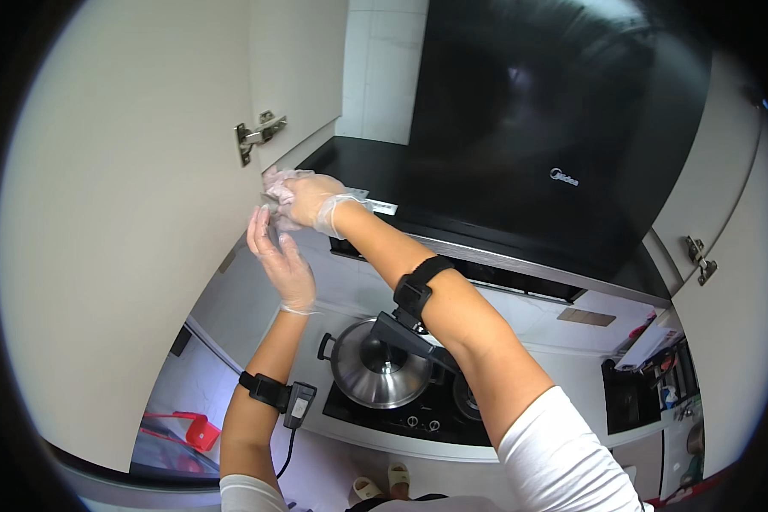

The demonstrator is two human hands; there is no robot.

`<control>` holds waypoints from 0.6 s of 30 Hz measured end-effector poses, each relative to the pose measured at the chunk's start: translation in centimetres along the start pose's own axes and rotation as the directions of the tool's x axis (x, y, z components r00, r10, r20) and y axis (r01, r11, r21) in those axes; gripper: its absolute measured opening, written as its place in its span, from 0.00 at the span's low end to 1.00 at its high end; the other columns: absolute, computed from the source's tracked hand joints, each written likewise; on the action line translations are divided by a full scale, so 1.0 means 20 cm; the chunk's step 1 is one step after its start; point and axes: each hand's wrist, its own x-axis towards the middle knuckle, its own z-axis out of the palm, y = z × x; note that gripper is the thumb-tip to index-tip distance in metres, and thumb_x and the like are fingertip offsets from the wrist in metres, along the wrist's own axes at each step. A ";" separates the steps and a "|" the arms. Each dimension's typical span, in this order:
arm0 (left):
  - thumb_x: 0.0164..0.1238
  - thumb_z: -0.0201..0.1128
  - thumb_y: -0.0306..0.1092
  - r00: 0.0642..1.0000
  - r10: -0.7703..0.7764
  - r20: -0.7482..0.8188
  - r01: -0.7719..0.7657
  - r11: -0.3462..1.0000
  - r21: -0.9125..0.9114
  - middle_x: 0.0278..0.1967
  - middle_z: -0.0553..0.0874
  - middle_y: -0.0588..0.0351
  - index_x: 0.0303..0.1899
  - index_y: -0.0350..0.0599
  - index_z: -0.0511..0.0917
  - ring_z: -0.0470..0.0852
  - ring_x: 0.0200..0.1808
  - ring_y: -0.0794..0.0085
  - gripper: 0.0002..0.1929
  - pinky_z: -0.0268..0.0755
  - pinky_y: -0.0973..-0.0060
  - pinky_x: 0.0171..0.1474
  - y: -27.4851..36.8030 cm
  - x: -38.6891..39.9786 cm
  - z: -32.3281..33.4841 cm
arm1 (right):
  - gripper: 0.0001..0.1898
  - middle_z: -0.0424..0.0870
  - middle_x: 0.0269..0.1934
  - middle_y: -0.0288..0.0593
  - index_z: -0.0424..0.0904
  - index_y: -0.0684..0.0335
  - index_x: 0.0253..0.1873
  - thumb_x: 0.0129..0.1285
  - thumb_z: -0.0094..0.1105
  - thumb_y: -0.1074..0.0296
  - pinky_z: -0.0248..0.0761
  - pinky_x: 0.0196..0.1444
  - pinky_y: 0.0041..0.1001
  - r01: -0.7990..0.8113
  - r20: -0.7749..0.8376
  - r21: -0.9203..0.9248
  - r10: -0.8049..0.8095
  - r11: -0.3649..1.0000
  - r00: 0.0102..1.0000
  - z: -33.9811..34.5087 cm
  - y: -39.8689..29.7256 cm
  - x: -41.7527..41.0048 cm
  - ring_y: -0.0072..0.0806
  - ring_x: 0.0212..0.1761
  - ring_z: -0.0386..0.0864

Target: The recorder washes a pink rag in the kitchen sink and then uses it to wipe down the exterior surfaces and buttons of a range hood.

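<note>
Thin clear plastic gloves cover both hands. My right hand is closed on a crumpled pale pink cloth, which lies against the left end of the black range hood, beside the edge of the open cabinet door. Just below it, my left hand is raised with its fingers apart; its fingertips are near the hanging part of the cloth, and whether they touch it I cannot tell. White labels on the hood lie by my right wrist.
Below the hood stands a lidded steel wok on the black gas hob. A metal hinge juts out above my hands. On the right are another open cabinet door and a black sink.
</note>
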 end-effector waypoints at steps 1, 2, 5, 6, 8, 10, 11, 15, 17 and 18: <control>0.63 0.45 0.28 0.998 0.033 0.054 -0.031 0.999 -0.043 0.58 0.63 0.46 0.57 0.37 0.63 0.59 0.62 0.59 0.19 0.49 0.66 0.64 0.01 0.01 0.02 | 0.22 0.73 0.51 0.54 0.71 0.63 0.52 0.54 0.51 0.58 0.64 0.55 0.35 -0.009 -0.005 0.000 0.009 1.000 1.000 -0.01 0.03 -0.02 0.45 0.53 0.71; 0.63 0.45 0.28 0.998 0.035 0.060 -0.033 0.999 -0.035 0.58 0.63 0.46 0.57 0.37 0.63 0.59 0.62 0.59 0.19 0.49 0.66 0.64 0.01 0.01 0.00 | 0.24 0.72 0.52 0.56 0.69 0.65 0.53 0.53 0.53 0.59 0.63 0.55 0.35 -0.031 0.091 -0.019 0.032 0.999 0.995 -0.04 0.01 -0.05 0.45 0.54 0.70; 0.61 0.51 0.33 0.857 0.127 0.499 -0.200 0.975 0.095 0.62 0.58 0.41 0.60 0.42 0.58 0.52 0.66 0.52 0.25 0.35 0.53 0.66 0.06 0.01 0.00 | 0.27 0.68 0.54 0.61 0.66 0.69 0.55 0.50 0.57 0.61 0.62 0.57 0.36 -0.027 0.149 -0.010 0.028 1.000 0.988 -0.12 0.09 -0.20 0.47 0.57 0.67; 0.61 0.51 0.33 0.860 0.122 0.495 -0.198 0.975 0.103 0.62 0.58 0.41 0.60 0.42 0.58 0.52 0.66 0.52 0.25 0.35 0.53 0.66 0.09 0.01 0.00 | 0.29 0.66 0.55 0.62 0.63 0.70 0.56 0.49 0.58 0.62 0.61 0.57 0.36 0.012 0.110 0.024 -0.015 1.000 0.994 -0.14 0.13 -0.26 0.48 0.58 0.65; 0.58 0.55 0.40 0.785 0.092 0.613 -0.220 0.966 0.136 0.61 0.59 0.40 0.60 0.41 0.58 0.53 0.66 0.52 0.29 0.37 0.52 0.65 0.16 0.02 0.05 | 0.30 0.64 0.56 0.63 0.60 0.67 0.59 0.51 0.57 0.66 0.60 0.59 0.37 0.077 -0.189 -0.179 -0.111 0.981 0.976 -0.17 0.17 -0.43 0.49 0.60 0.63; 0.56 0.57 0.43 0.760 0.040 0.648 -0.237 0.946 0.220 0.60 0.60 0.40 0.59 0.40 0.59 0.53 0.65 0.51 0.31 0.38 0.53 0.65 0.18 0.07 0.06 | 0.25 0.68 0.54 0.58 0.64 0.63 0.57 0.52 0.54 0.73 0.62 0.57 0.37 0.245 -0.370 -0.150 -0.284 0.958 0.885 -0.25 0.16 -0.57 0.47 0.57 0.66; 0.54 0.59 0.45 0.731 0.001 0.682 -0.264 0.922 0.282 0.59 0.61 0.40 0.58 0.39 0.60 0.53 0.65 0.50 0.32 0.38 0.54 0.65 0.18 0.11 0.09 | 0.23 0.69 0.53 0.55 0.67 0.62 0.55 0.51 0.53 0.75 0.65 0.54 0.36 0.266 -0.373 -0.121 -0.292 0.956 0.880 -0.34 0.12 -0.66 0.45 0.55 0.68; 0.54 0.59 0.44 0.613 -0.087 0.786 -0.260 0.916 0.304 0.58 0.63 0.42 0.56 0.42 0.61 0.58 0.62 0.48 0.29 0.48 0.56 0.63 0.16 0.28 0.28 | 0.16 0.75 0.49 0.46 0.74 0.61 0.45 0.48 0.53 0.80 0.71 0.48 0.33 0.174 -0.264 -0.239 -0.236 0.955 0.935 -0.46 0.30 -1.09 0.39 0.49 0.74; 0.51 0.62 0.42 0.310 -0.276 0.910 -0.185 0.921 0.343 0.58 0.61 0.39 0.58 0.44 0.59 0.63 0.59 0.50 0.32 0.60 0.65 0.58 0.08 0.37 0.42 | 0.15 0.76 0.46 0.45 0.75 0.61 0.42 0.47 0.53 0.82 0.71 0.47 0.33 0.117 -0.265 -0.215 -0.173 0.970 0.949 -0.46 0.42 -1.25 0.39 0.48 0.74; 0.49 0.63 0.40 0.291 -0.342 0.894 -0.258 0.871 0.417 0.53 0.70 0.41 0.56 0.43 0.63 0.71 0.53 0.53 0.31 0.63 0.68 0.55 0.11 0.40 0.46 | 0.15 0.77 0.45 0.45 0.76 0.61 0.41 0.45 0.54 0.83 0.71 0.47 0.33 0.088 -0.271 -0.145 -0.125 0.985 0.955 -0.47 0.46 -1.29 0.39 0.48 0.74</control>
